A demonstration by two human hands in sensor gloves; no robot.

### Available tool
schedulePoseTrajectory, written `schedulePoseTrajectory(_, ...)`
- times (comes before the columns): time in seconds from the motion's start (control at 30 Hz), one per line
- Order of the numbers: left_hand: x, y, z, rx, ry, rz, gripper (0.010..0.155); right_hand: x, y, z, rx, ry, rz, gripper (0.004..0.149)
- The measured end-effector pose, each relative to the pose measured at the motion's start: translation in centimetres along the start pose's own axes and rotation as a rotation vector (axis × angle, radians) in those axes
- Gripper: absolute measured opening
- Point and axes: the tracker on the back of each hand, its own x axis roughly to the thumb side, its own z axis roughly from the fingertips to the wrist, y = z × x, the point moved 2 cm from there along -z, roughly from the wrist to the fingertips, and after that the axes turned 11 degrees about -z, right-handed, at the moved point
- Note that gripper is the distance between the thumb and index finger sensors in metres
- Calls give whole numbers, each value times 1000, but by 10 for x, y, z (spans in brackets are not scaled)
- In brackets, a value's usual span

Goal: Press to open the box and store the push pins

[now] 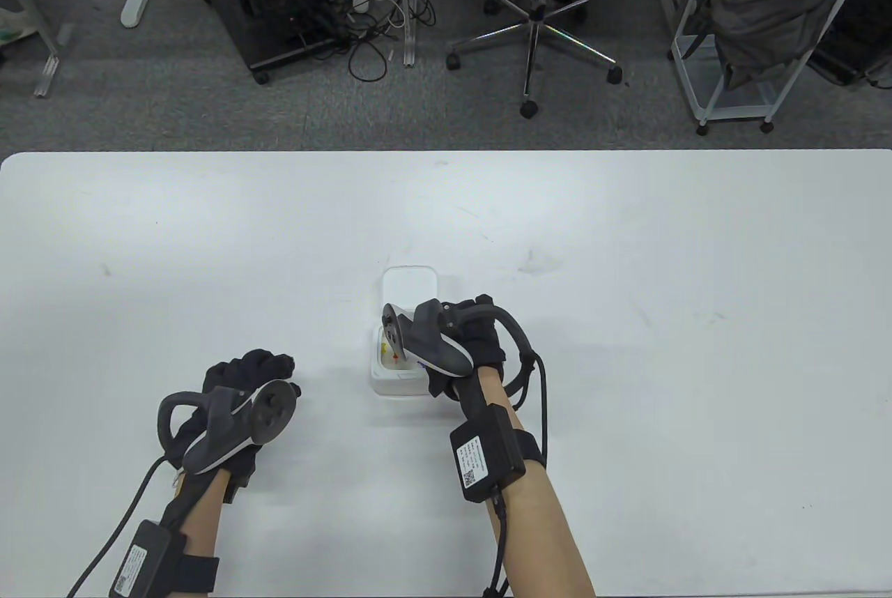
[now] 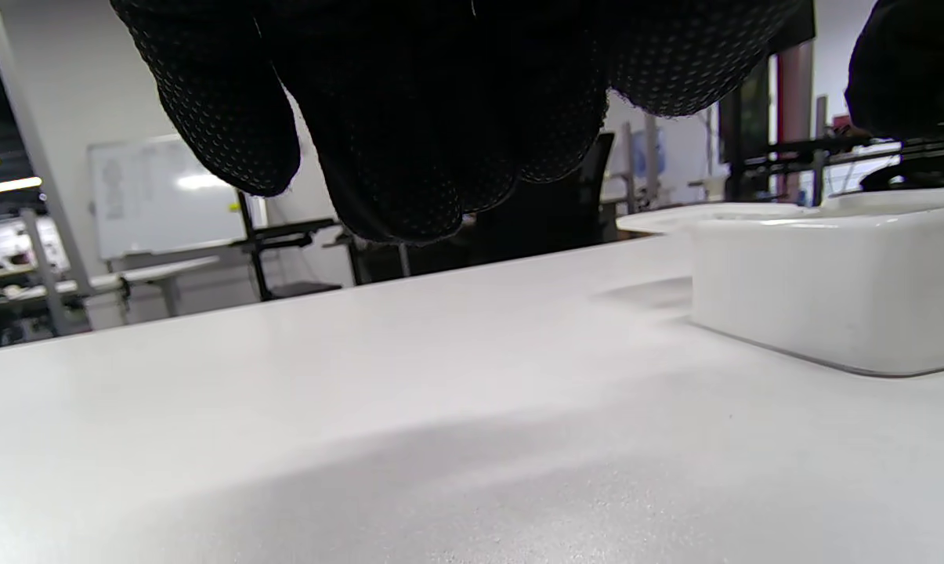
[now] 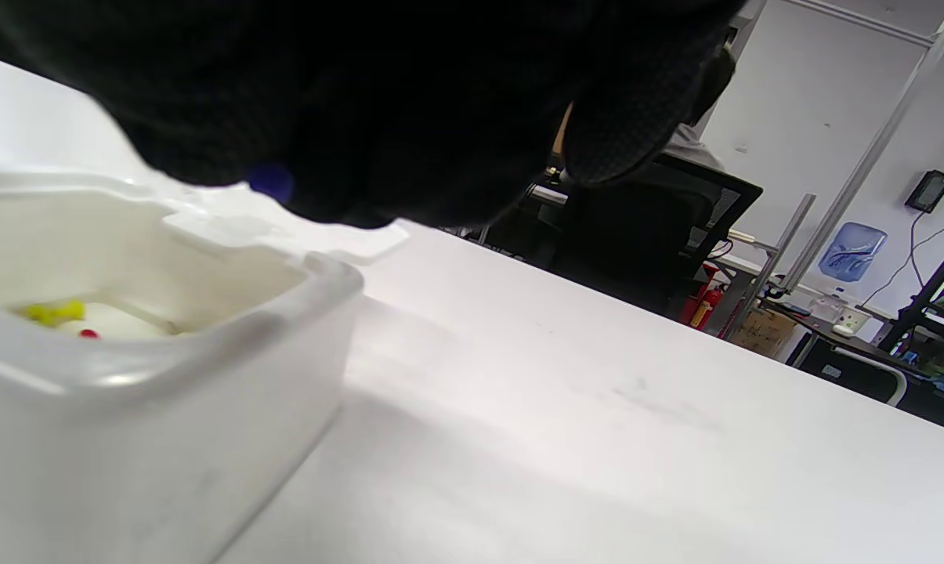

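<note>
A small white box (image 1: 397, 383) stands open near the table's front middle, its lid (image 1: 410, 283) folded back on the far side. A yellow push pin (image 3: 48, 312) and a red one (image 3: 89, 334) lie inside. My right hand (image 1: 481, 339) hovers over the box's right side. In the right wrist view its fingers pinch a blue push pin (image 3: 272, 182) just above the box rim (image 3: 315, 274). My left hand (image 1: 261, 369) rests on the table to the left of the box, apart from it, fingers (image 2: 409, 141) loosely curled and holding nothing. The box's side wall (image 2: 832, 282) shows in the left wrist view.
The white table (image 1: 627, 242) runs wide on all sides of the box, with faint scuff marks (image 1: 540, 262) right of it. Beyond its far edge are an office chair (image 1: 536, 33), a white rack (image 1: 766, 33) and cables on the floor.
</note>
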Motion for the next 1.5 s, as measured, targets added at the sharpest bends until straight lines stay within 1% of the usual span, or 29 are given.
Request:
schedulePoseTrajectory(0.2,-3,-2,0,-6,5,2,50,14,4,-4,10,-30,-15,41)
schedulePoseTrajectory(0.43,0,1,0,7,-1,-6,50,15,0,1,34,-41,-21,43)
schedulePoseTrajectory(0.5,-1,0,0,10,0,-7,50,12,0,2,41,-39,-18,45)
schedulePoseTrajectory(0.57,-1,1,1,10,0,-11,49,8,-1,3,53,-24,-64,45)
schedulePoseTrajectory(0.87,-1,1,1,6,0,-8,50,-8,-6,4,48,23,-119,44)
schedulePoseTrajectory(0.97,-1,0,1,2,3,-5,50,-16,-10,-1,50,70,-223,44)
schedulePoseTrajectory(1.13,-1,0,0,-5,14,4,50,-40,-9,-13,63,182,-504,44)
schedulePoseTrajectory(1.27,-2,1,0,-2,16,5,50,-62,-2,-26,100,274,-776,46)
schedulePoseTrajectory(1.33,-2,1,0,-1,16,4,50,-71,3,-31,117,320,-875,48)
schedulePoseTrajectory(1.5,-3,1,-1,5,17,0,50,-84,20,-40,140,388,-1048,53)
